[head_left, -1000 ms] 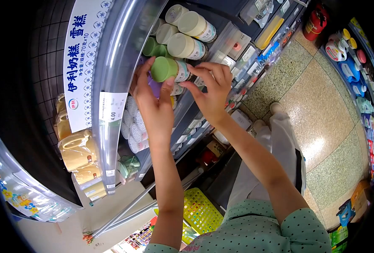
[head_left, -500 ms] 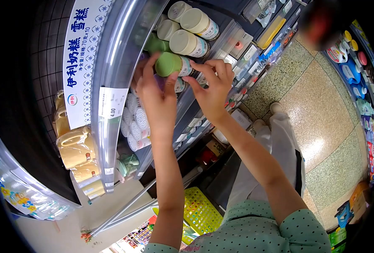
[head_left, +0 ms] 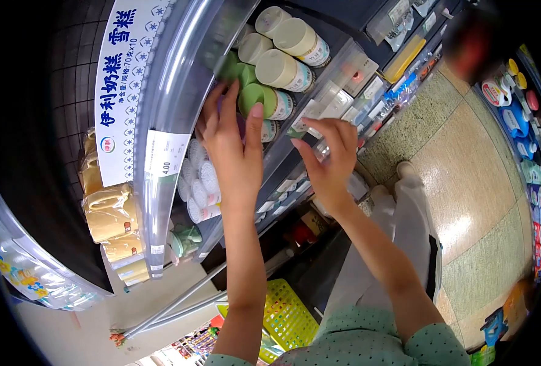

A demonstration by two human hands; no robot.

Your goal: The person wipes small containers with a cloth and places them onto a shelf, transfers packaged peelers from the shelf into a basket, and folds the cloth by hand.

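A jar with a green lid [head_left: 256, 96] and a white printed label stands among similar jars on the shelf. My left hand [head_left: 235, 155] is at its near side, the thumb against or close to the lid and the fingers stretched beside it. A second jar, partly behind that hand, shows only a bit of label and purple. Apart from the jars, my right hand [head_left: 331, 161] hangs in front of the shelf edge, thumb and forefinger spread with nothing between them.
Several cream-lidded jars [head_left: 276, 68] stand beyond the green ones. White textured-top bottles [head_left: 201, 180] sit nearer. A clear shelf edge with a price tag [head_left: 165, 152] runs along the left. Below are a yellow-green basket [head_left: 289, 311] and metal poles [head_left: 179, 308].
My right hand has come off the green-lidded jar and moved right and down. The jar now sits in the row, with my left hand still beside it. The view has shifted slightly.
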